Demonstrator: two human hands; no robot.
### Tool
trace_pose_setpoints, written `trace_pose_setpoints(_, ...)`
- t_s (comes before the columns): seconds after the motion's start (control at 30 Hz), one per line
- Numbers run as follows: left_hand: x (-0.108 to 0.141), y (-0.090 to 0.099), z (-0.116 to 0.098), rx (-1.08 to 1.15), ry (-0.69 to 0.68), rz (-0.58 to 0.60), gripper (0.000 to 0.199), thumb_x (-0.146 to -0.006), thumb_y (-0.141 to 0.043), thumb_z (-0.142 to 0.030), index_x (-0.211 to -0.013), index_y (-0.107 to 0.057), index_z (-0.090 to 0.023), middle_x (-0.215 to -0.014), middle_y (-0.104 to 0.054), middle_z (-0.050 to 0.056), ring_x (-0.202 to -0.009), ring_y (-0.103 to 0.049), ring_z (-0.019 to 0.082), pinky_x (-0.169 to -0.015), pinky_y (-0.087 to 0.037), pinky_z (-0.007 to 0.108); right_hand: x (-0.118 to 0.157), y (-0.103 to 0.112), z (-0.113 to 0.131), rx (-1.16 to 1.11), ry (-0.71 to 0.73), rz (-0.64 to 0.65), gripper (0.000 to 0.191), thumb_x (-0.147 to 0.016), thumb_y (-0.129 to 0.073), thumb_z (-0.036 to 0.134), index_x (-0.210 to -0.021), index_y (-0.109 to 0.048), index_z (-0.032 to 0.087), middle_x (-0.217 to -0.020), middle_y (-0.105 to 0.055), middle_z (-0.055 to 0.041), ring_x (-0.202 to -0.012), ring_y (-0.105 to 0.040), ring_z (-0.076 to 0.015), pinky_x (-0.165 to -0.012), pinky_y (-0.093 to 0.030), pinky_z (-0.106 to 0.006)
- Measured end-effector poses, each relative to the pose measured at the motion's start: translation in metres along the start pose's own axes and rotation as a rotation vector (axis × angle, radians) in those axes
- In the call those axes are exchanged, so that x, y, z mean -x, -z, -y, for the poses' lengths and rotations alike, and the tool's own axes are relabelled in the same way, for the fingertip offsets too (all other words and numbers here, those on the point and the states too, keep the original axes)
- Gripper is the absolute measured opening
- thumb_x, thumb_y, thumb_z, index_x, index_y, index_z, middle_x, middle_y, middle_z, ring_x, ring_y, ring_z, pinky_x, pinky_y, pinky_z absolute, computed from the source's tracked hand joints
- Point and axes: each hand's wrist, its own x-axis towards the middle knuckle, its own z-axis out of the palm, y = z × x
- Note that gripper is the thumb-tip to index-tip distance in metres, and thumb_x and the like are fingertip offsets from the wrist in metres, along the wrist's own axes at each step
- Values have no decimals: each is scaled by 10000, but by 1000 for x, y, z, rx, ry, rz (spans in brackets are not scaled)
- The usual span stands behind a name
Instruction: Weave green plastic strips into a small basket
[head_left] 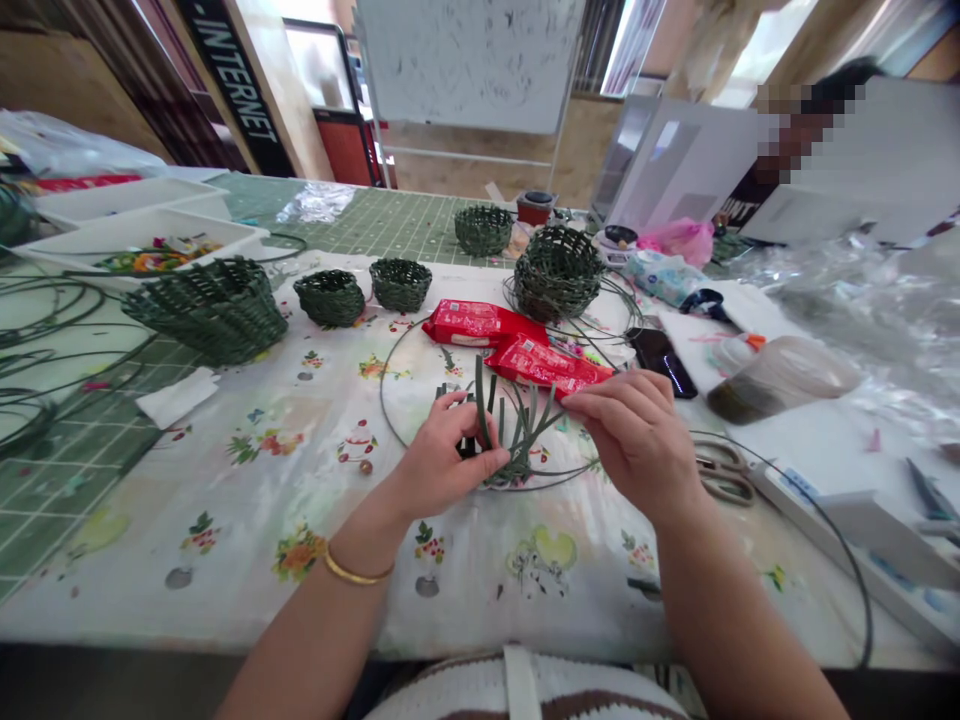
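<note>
A small, partly woven green basket (514, 465) with upright strips rests on the flowered tablecloth in front of me. My left hand (450, 450) is closed on its left side, thumb at the front, fingers around the wall and strips. On the right, my right hand (637, 430) pinches the end of a green strip (546, 425) that slants out from the basket. The fingers hide part of the basket's left wall. A long thin green strand (384, 385) loops round on the cloth behind and beside it. Two red packets (547, 362) lie just beyond my hands.
Finished-looking green baskets (210, 310) stand at the left and back, a taller one (559, 272) behind the packets. To the right lie a phone (664, 362), scissors (724, 472), a plastic tub (784, 380) and a power strip (817, 510). White trays (150, 240) stand far left.
</note>
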Motion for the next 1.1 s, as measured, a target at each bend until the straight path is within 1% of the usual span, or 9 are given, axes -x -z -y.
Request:
trace_pose_setpoints(0.1,0,-1,-1,-6,-8,1,132,-759,-625,-219,-749,-496,-194,-710,-578,-37,-634,-533,107,-1066,-229,439,-5,-12,-6,-53,17,-67,173,-897,-478,153,-920,-640,209,-891,-697,-52,-841,-592,-168,-832,-420,-340)
trace_pose_setpoints(0.2,0,-1,-1,-2,-6,2,140,-750,-628,-208,-744,-490,-192,-694,-572,-50,-618,-537,100,-1064,-229,422,-12,-24,-16,-100,1,-27,187,-911,-468,192,-909,-655,196,-875,-694,-62,-846,-603,-170,-810,-441,-324)
trace_pose_setpoints(0.37,1,1,0,-2,13,11,133,-760,-623,-211,-743,-494,-183,-688,-560,-55,-611,-526,90,-1060,-233,405,-25,-29,-33,-183,-31,143,210,-904,-462,225,-910,-670,200,-851,-689,-48,-816,-616,-159,-733,-456,-275)
trace_pose_setpoints(0.57,3,3,2,14,0,38,135,-752,-641,-219,-745,-513,-178,-686,-554,-56,-608,-508,84,-1048,-249,401,-36,-26,-44,-365,-286,393,169,-835,-532,263,-855,-688,202,-731,-676,1,-659,-599,-132,-631,-438,-243)
trace_pose_setpoints(0.7,5,4,12,86,150,-66,142,-752,-640,-258,-771,-526,-177,-748,-551,-2,-712,-525,133,-794,-424,328,-28,-16,-44,-443,-336,462,189,-830,-527,310,-857,-672,193,-732,-660,-3,-648,-569,-127,-611,-426,-238)
trace_pose_setpoints(0.87,7,5,19,206,251,-77,187,-732,-670,-273,-782,-524,-168,-739,-540,5,-668,-511,121,-633,-420,260,-9,2,-20,-366,-383,786,157,-829,-516,286,-772,-636,203,-654,-623,10,-587,-534,-119,-557,-383,-231)
trace_pose_setpoints(0.9,7,5,18,193,253,-74,185,-730,-672,-270,-777,-527,-166,-730,-537,3,-662,-506,118,-620,-414,254,-7,3,-11,-334,-393,795,170,-840,-506,291,-761,-629,205,-665,-628,6,-594,-539,-122,-556,-374,-234)
trace_pose_setpoints(1.0,6,5,15,189,255,-75,178,-730,-674,-261,-782,-534,-163,-722,-532,0,-661,-504,115,-608,-406,244,-5,-8,18,-331,-433,643,223,-895,-454,375,-855,-607,218,-735,-652,-3,-645,-569,-133,-561,-354,-235)
trace_pose_setpoints(1.1,5,6,15,233,245,-95,179,-735,-673,-246,-786,-523,-163,-737,-532,-4,-671,-512,110,-627,-414,243,-1,-29,38,-248,-364,532,253,-878,-498,430,-852,-573,189,-753,-653,-29,-659,-577,-151,-547,-312,-242)
